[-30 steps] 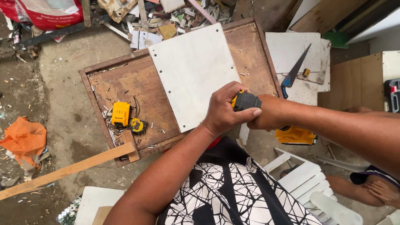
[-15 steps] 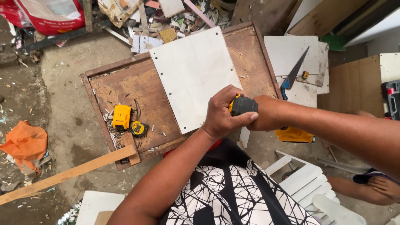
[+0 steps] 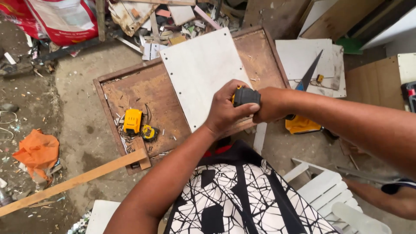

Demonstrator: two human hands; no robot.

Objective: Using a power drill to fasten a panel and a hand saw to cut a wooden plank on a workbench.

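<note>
Held thing: a small black and yellow tool part (image 3: 246,96), maybe a battery or the body of a power tool; it sits in the middle of the frame, above the lower edge of the white board (image 3: 203,73), gripped between both hands.

Left hand: the left hand (image 3: 226,109) comes up from the lower left of the frame with the forearm straight and the wrist bent a little inward. Its fingers (image 3: 242,112) are curled and pressed against the black part from below and from the side; the thumb lies over the top.

Right hand: the right hand (image 3: 272,104) enters from the right of the frame, with the arm nearly level. It is closed around the other end of the same part; how the single fingers lie, I cannot tell, because the hand hides them.

How it will handle: I judge it stiff, hard plastic, compact and rather heavy for its size, not fragile. The black casing looks ribbed and not slippery. The best hold seems to be around the black body, as both hands do now.

Support: a worn brown wooden panel with a raised frame (image 3: 143,91) lies on the floor and carries the white board.

Around: a yellow battery block (image 3: 132,121) and a yellow tape measure (image 3: 149,132) lie left of centre on the panel. A handsaw (image 3: 308,76) lies in the upper right, a wooden beam (image 3: 73,182) at lower left, an orange cloth (image 3: 38,151) at far left.
</note>
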